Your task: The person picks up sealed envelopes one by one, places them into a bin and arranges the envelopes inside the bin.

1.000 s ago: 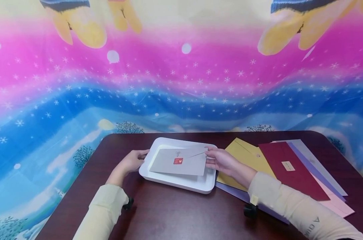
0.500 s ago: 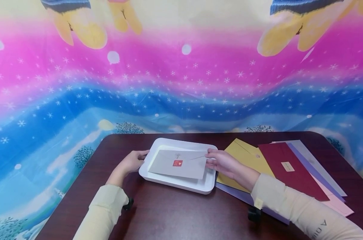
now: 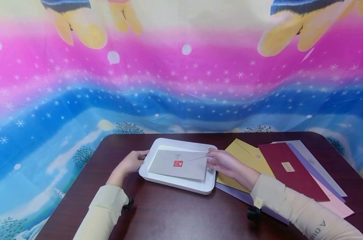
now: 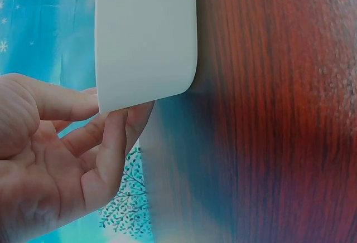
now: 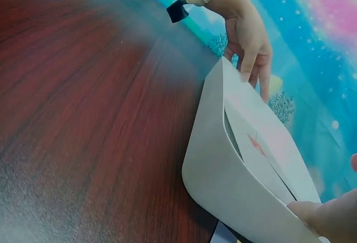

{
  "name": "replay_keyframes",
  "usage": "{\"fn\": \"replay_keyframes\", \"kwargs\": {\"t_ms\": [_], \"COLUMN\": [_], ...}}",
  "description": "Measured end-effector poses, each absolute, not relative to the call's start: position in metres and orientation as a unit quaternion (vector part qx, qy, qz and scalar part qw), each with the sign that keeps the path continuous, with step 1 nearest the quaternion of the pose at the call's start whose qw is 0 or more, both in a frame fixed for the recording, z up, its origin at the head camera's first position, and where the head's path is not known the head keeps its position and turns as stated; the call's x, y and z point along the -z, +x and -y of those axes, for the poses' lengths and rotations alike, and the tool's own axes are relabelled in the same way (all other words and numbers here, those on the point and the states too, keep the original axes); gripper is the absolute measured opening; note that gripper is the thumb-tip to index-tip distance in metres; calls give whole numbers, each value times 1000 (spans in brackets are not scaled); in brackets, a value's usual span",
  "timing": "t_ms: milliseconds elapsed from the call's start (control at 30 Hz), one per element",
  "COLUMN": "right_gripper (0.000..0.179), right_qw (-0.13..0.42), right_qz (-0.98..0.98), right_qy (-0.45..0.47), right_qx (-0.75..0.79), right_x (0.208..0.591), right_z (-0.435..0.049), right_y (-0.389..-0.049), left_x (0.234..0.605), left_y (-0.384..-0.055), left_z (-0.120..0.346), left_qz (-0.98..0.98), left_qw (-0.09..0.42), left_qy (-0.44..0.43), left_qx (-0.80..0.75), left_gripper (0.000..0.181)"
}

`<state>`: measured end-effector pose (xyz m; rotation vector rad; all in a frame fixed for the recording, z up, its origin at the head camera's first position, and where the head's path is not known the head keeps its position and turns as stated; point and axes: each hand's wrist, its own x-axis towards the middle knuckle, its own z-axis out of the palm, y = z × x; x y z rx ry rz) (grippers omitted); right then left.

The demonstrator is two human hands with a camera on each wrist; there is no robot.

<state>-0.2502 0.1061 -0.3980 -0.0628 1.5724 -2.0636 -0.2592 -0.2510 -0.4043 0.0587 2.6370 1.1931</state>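
Tray (image 3: 175, 186): on the table (image 3: 169, 216), near its far edge, left of middle.
Left hand (image 3: 132, 161): pinches the tray's left end.
Right hand (image 3: 225, 163): pinches the envelope (image 3: 163, 168) by its right edge.
Envelope: within the tray's walls; floor contact hidden.
Lowering: hold the tray steady; guide the right edge down, clear of the rim.

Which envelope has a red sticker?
The grey envelope in the right hand, over the white tray. No other shows one; the dark red envelope has a cream label.
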Motion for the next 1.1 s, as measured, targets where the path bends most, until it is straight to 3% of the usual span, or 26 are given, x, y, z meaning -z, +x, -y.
{"fn": "replay_keyframes", "kwargs": {"t_ms": [600, 1100], "right_gripper": [63, 58], "right_qw": [278, 271], "right_qz": [-593, -631], "right_qy": [-35, -144], "right_qx": [755, 713], "right_x": [394, 368], "right_z": [-108, -140], "right_y": [-250, -251], "left_x": [401, 402], "left_y": [-260, -255], "left_z": [250, 251], "left_qz": [-911, -911], "left_qw": [117, 120], "left_qy": [31, 39], "left_qx": [-393, -393], "left_gripper": [55, 57]}}
